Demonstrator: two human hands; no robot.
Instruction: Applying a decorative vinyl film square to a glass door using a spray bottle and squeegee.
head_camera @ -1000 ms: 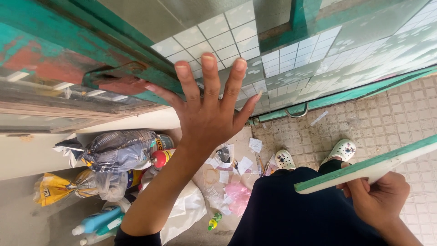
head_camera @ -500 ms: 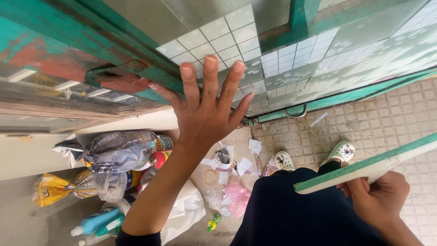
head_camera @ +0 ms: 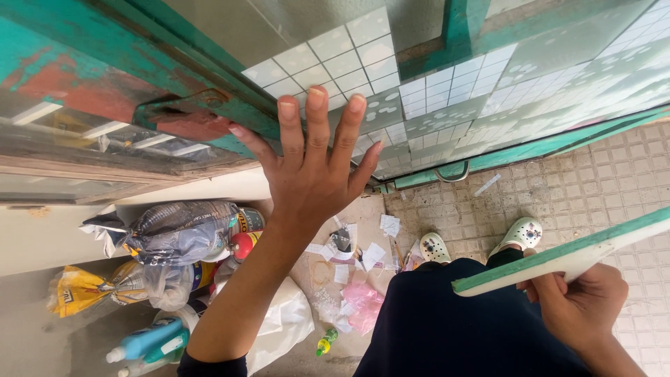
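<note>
From the head camera, much is cut off: the green-edged board (head_camera: 565, 258) in the right hand (head_camera: 579, 307) runs out of the frame at the right, and the body's dark clothing hides the floor below it, leaving only two pale clogs (head_camera: 520, 232) showing. The plastic bags (head_camera: 174, 234) and blue spray bottle (head_camera: 146, 342) at lower left overlap, so their contents are hard to make out. The left hand (head_camera: 314, 174) is spread flat, fingers (head_camera: 317, 119) wide apart and holding nothing, its fingertips against the worn green window frame (head_camera: 202, 115) and the small white wall tiles (head_camera: 398, 84). The right hand's fingers are clenched around the board's near end, low at the right.
</note>
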